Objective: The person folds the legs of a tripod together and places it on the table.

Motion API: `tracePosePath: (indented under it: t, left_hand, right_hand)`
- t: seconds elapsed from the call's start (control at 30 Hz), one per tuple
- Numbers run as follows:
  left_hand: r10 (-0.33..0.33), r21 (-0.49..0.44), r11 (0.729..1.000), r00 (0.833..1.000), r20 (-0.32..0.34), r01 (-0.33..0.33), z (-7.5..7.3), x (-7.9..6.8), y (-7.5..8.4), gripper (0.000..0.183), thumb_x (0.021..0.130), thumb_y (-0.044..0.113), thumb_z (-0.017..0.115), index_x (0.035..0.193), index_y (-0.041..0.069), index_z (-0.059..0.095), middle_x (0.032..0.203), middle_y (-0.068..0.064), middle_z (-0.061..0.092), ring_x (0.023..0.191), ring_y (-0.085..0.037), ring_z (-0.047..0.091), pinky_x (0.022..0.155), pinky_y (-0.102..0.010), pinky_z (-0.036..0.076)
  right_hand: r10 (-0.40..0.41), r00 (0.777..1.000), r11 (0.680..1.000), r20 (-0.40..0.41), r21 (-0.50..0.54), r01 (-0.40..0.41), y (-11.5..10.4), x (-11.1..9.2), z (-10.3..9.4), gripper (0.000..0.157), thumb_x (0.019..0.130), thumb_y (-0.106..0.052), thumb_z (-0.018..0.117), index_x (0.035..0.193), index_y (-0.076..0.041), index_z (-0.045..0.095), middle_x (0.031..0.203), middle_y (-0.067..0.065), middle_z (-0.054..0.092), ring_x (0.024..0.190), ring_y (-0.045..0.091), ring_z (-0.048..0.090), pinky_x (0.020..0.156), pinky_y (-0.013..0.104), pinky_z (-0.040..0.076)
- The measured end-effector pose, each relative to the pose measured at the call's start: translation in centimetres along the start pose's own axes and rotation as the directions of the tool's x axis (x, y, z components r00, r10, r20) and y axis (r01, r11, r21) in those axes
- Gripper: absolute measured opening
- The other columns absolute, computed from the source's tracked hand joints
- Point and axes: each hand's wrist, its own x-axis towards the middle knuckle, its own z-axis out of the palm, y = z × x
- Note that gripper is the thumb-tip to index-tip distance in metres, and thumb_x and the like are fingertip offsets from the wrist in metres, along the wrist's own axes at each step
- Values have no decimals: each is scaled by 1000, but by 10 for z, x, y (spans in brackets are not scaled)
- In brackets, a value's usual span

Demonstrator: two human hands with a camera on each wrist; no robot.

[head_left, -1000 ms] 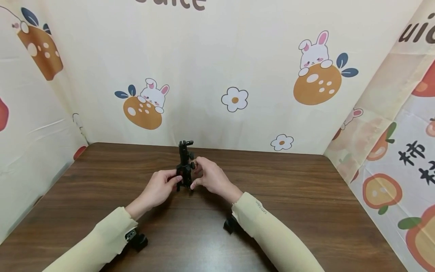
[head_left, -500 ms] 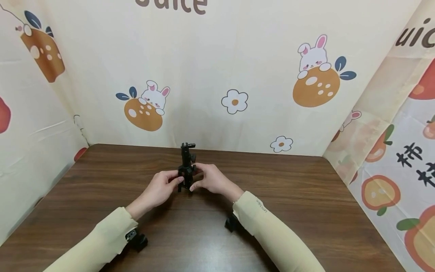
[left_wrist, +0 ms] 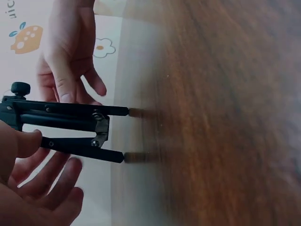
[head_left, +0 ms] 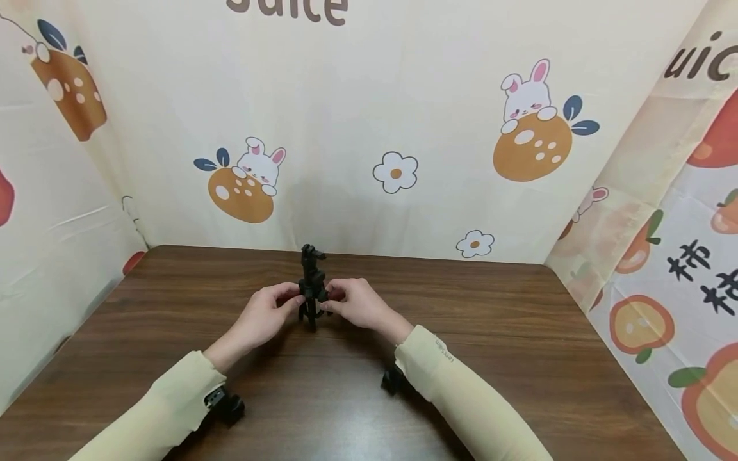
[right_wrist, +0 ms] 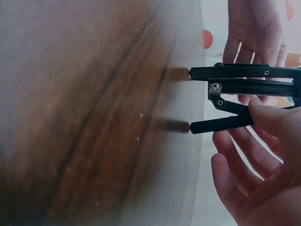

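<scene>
Small black tripod (head_left: 313, 282) upright on the brown table (head_left: 519, 352), far side, a bit left of centre, near the far edge. Leg tips meet their reflections, so feet are on the surface. Legs splayed only slightly, metal link (left_wrist: 101, 132) between two of them low down. Left hand (head_left: 262, 320) on its left side: thumb and index narrow, pinching a leg; the other fingers spread loosely behind it. Right hand (head_left: 363, 306) on its right side, same deal: thumb on top of a leg, index against the other face, rest of the fingers relaxed and apart. Round knob (left_wrist: 20, 88) sticks out higher up the tripod. Top end bends over to the right; can't make out its detail from here. Both sleeves pale yellow, black camera at each wrist, left one (head_left: 229, 408) and right one (head_left: 392, 379). Cream backdrop (head_left: 346, 96) behind the far edge, printed with rabbits on orange fruit, plus two white flowers. White fruit-print cloth (head_left: 680, 256) along the right.
</scene>
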Motion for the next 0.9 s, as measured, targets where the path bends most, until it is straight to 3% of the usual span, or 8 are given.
tracePosePath:
  t: [0.2,0.37,0.5,0.63,0.7,0.9]
  left_hand:
    - [35,-3,999,997,-63,-36,-5,-5,4,19,92,9,71,111,7,68,104,-6,71,94,-19,66,84,-38,52]
    - [63,-33,997,998,13,-62,-5,-9,4,26,88,6,76,112,5,67,104,-7,70,94,-21,67,83,-38,54]
    - [61,-60,997,996,64,-57,-1,-9,3,32,87,8,77,117,4,66,108,-10,70,98,-26,68,88,-47,53]
    - [63,-69,996,997,50,-59,4,-7,1,31,86,7,77,116,4,68,104,-9,71,94,-24,69,86,-45,54]
    - [74,-56,996,997,31,-72,6,-6,1,29,86,5,77,113,5,69,100,-7,72,90,-21,69,82,-40,55]
    - [114,58,992,993,-18,-113,10,-1,4,21,84,-1,77,102,8,71,82,0,70,76,-14,65,70,-33,53]
  right_hand:
    - [7,999,997,-38,-76,-10,-5,-4,1,9,92,-24,74,93,-16,69,81,-9,69,68,4,61,61,23,49]
    - [-15,998,993,-54,-119,8,-8,-9,4,12,91,-27,75,88,-17,68,76,-12,66,64,5,59,58,23,48]
    - [-18,1000,998,-7,-62,18,-9,-10,5,10,90,-23,77,89,-17,69,77,-12,67,66,4,59,59,23,48]
    - [-8,997,1000,82,25,6,-7,-11,5,8,87,-14,79,94,-15,74,78,-12,70,64,4,60,56,24,50]
    - [-21,994,1000,105,25,18,-6,-10,5,10,85,-11,80,94,-14,75,77,-12,71,65,3,61,58,23,51]
    - [-129,989,984,78,-115,137,-5,-8,4,7,84,-12,81,89,-12,76,82,-10,71,75,-1,61,68,19,49]
